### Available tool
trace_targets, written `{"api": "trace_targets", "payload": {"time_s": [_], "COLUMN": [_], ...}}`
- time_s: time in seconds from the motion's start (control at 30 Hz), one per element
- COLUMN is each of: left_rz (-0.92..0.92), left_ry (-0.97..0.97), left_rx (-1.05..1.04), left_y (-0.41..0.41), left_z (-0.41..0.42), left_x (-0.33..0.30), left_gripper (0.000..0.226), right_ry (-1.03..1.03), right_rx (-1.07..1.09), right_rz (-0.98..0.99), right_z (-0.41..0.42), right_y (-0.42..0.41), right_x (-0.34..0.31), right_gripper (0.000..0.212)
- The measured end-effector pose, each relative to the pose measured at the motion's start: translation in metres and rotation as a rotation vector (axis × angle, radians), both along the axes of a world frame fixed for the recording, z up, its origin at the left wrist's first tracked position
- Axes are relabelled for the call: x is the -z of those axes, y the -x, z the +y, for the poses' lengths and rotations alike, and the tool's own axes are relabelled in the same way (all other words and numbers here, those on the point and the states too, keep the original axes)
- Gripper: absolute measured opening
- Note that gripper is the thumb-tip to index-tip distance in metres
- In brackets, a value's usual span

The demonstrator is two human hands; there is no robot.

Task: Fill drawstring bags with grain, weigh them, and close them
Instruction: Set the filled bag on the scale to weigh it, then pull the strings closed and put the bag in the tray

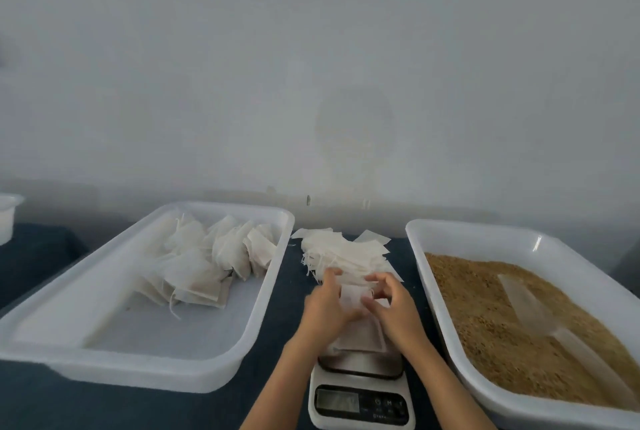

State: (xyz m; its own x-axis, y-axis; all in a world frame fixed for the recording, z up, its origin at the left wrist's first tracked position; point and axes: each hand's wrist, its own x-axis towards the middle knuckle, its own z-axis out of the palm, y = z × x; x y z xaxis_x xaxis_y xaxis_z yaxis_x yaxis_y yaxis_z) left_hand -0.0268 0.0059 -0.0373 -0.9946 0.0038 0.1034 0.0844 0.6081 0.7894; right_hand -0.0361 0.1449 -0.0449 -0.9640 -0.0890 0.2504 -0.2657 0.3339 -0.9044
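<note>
A small white drawstring bag (350,295) is held between both hands above the scale (360,391). My left hand (325,301) grips its left side and my right hand (391,305) pinches its right side, fingers curled. Another flat bag (360,336) lies on the scale's platform under my hands. Just beyond my fingers a pile of empty bags (343,251) sits on the dark cloth. Brown grain (485,308) fills the right tray (450,232), with a clear scoop (540,311) lying in it. The left tray (166,367) holds several filled bags (207,256).
A dark blue cloth (38,256) covers the table. Part of another white container (8,218) shows at the far left edge. A plain white wall rises right behind the trays.
</note>
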Motion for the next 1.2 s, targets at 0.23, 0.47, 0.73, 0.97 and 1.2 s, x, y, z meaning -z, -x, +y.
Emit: {"api": "trace_targets", "payload": {"time_s": [0.23,0.47,0.73,0.97,1.2], "left_rz": [0.154,0.266,0.054,-0.205,-0.384], "left_ry": [-0.096,-0.012,0.235,0.369,0.809], "left_rx": [-0.079,-0.225,-0.555,-0.656,-0.626], "left_y": [-0.016,-0.037,-0.067,-0.073,-0.072], "left_z": [-0.02,-0.096,-0.226,-0.295,-0.313], "left_x": [-0.031,-0.081,-0.075,-0.049,-0.036], "left_gripper": [0.022,0.027,0.024,0.029,0.026], "right_ry": [0.04,0.045,-0.339,-0.462,-0.807], "right_rx": [-0.11,-0.25,-0.384,-0.728,-0.965], "right_rz": [0.11,0.188,-0.104,-0.586,-0.345], "right_z": [-0.021,-0.103,-0.232,-0.303,-0.327], "right_y": [-0.012,-0.01,-0.012,-0.032,-0.042], "right_x": [-0.049,-0.093,-0.072,-0.051,-0.04], "right_gripper": [0.032,0.02,0.024,0.032,0.05]}}
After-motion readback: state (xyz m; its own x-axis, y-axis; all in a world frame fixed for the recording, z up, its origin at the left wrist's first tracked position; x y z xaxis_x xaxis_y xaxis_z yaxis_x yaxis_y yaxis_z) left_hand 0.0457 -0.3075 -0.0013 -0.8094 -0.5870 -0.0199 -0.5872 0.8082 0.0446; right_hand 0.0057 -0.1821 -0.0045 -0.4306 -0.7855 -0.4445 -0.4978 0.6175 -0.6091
